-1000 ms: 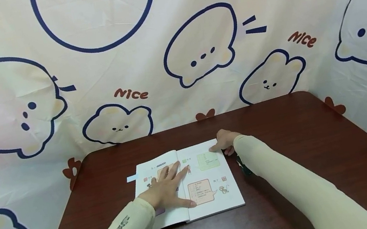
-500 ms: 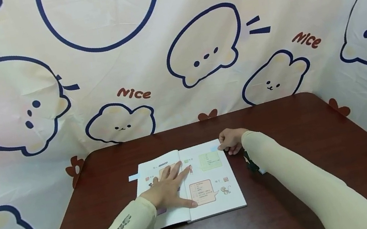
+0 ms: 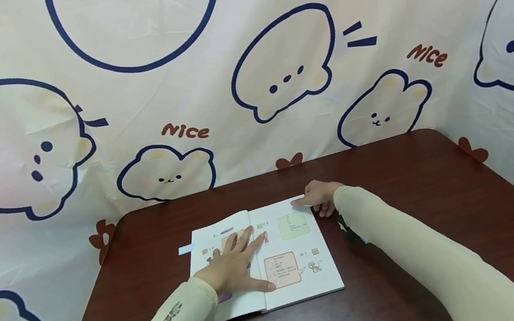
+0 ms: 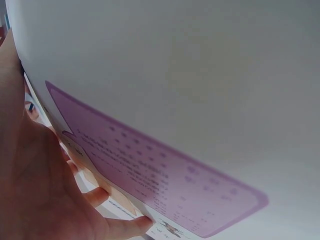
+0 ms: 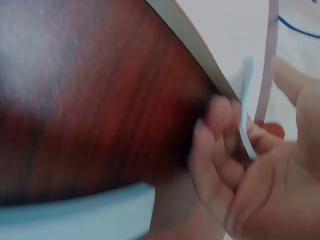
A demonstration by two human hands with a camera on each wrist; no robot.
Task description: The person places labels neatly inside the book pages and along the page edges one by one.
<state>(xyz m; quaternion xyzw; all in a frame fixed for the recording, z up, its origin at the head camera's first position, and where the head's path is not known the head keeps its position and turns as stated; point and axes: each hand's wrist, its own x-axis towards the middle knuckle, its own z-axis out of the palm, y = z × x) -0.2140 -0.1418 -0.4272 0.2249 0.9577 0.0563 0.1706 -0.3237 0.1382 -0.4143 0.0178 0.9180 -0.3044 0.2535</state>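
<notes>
An open picture book (image 3: pixel 304 281) lies on the dark wooden table, its pages printed with coloured text boxes and small figures. My left hand (image 3: pixel 232 268) rests spread across the left page and centre fold, fingers straight. In the left wrist view, a purple text box (image 4: pixel 165 165) fills the page beside that hand. My right hand (image 3: pixel 320 194) is at the book's upper right corner; one straight finger touches the page while the others curl below the edge. A light blue sticky tab (image 5: pixel 245 107) juts from the page edge beside those fingers, not pinched as far as I see.
Another light blue tab (image 3: pixel 184 249) sticks out from the book's left edge. A pale blue strip (image 5: pixel 100 212), blurred, shows low in the right wrist view. Brown table surface (image 3: pixel 414 201) extends rightward, and a cartoon-printed cloth (image 3: pixel 236 158) hangs behind the table.
My right hand drew back slightly to the right off the page, uncovering a blue patch, then moved left again with a finger extended onto the corner. The left hand stayed put.
</notes>
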